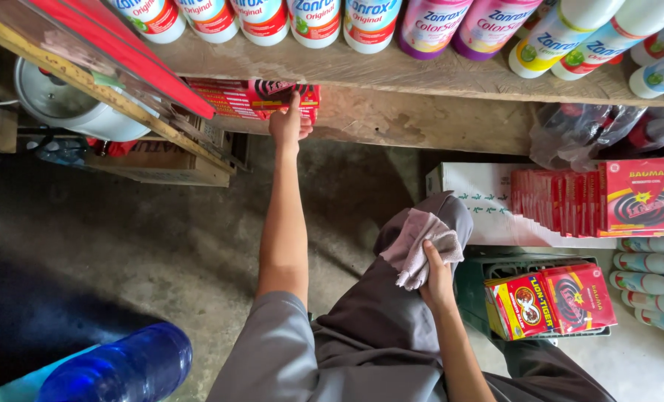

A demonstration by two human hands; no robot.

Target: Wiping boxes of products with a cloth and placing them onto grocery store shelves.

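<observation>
Left hand (286, 125) grips red box (281, 97); right hand (436, 277) clutches cloth (420, 246).

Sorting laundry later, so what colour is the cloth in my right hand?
The cloth is pale pinkish-grey, seen in the head view.

The left arm stretches straight forward, bare to the sleeve, its left hand (286, 125) closed in a grip, thumb up. The right arm bends inward, the right hand (436, 277) clenched above the knee.
</observation>
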